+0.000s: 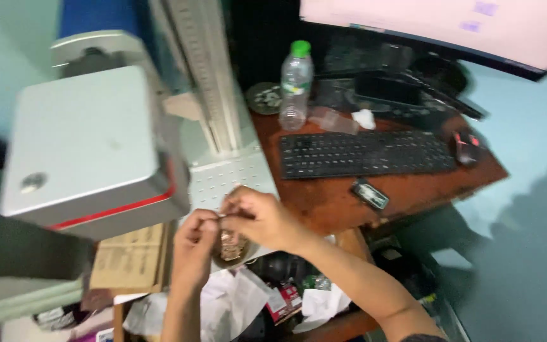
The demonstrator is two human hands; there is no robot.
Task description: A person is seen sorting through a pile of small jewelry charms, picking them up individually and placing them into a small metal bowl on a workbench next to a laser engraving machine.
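Note:
Both my hands meet over the front edge of a perforated metal plate. My left hand and my right hand together hold a small round brownish object with shiny pieces on it; motion blur hides its details. My fingertips pinch something thin above it. A large grey machine head with a red stripe hangs just to the left of my hands.
A black keyboard, a mouse, a clear bottle with a green cap and a small dark device lie on the brown desk. A monitor stands behind. Cardboard and crumpled papers sit below.

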